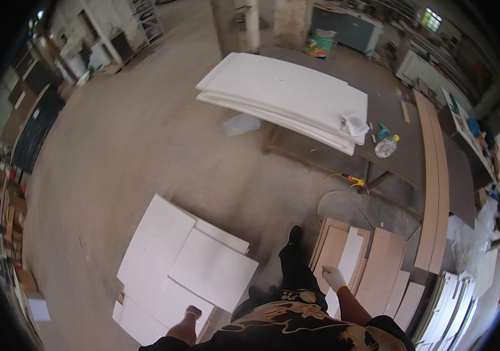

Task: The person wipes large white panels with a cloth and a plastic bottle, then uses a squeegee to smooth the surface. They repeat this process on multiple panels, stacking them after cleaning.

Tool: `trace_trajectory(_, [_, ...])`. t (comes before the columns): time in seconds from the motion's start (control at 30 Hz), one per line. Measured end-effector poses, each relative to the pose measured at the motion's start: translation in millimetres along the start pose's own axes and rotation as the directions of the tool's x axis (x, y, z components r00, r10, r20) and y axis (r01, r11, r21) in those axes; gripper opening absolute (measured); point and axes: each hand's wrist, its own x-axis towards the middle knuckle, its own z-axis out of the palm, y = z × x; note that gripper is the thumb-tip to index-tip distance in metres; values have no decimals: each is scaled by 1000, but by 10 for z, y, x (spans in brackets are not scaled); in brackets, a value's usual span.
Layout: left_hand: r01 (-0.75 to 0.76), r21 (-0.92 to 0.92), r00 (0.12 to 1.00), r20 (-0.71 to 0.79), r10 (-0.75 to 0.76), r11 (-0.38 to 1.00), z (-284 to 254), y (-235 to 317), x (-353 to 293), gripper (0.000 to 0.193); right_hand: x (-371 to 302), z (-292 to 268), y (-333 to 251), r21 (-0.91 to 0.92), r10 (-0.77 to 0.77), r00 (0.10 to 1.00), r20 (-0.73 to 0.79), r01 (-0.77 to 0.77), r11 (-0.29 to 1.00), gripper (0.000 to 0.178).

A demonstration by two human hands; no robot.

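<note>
My left hand hangs over the near edge of a low stack of white panels at the lower left. It is foreshortened, and its finger positions are unclear. A smaller white panel lies on top of that stack, beyond the hand. My right hand, in a white glove, is above a stack of brown boards at the lower right. Its fingers look drawn together; anything between them is too small to make out. A long white strip lies on these boards, beneath and beside the hand.
A table ahead bears more white panels, crumpled paper, a clear bottle and long brown boards. A yellow air gun with its hose hangs at the table's near side. White panels stand at lower right.
</note>
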Motion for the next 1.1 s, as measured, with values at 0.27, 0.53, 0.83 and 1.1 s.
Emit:
trace_trajectory(0.27, [-646, 257, 753, 55, 656, 719, -1038, 2887, 615, 37, 1783, -1249, -476, 120, -105, 883, -458, 178, 977, 42])
trace_trajectory(0.53, [-673, 209, 499, -580, 644, 709, -4450, 4956, 923, 19, 3973, -3003, -2460, -375, -236, 835, -496, 39, 926, 56])
trace_trajectory(0.83, [-878, 68, 267, -751, 603, 474, -5222, 6581, 343, 27, 5004, -3062, -2853, -627, -66, 825, -561, -371, 685, 50])
trace_trajectory(1.1, [-874, 140, 106, -880, 463, 466, -6564, 6817, 1324, 44, 4600, -3770, -2303, 874, 83, 893, -442, 408, 263, 51])
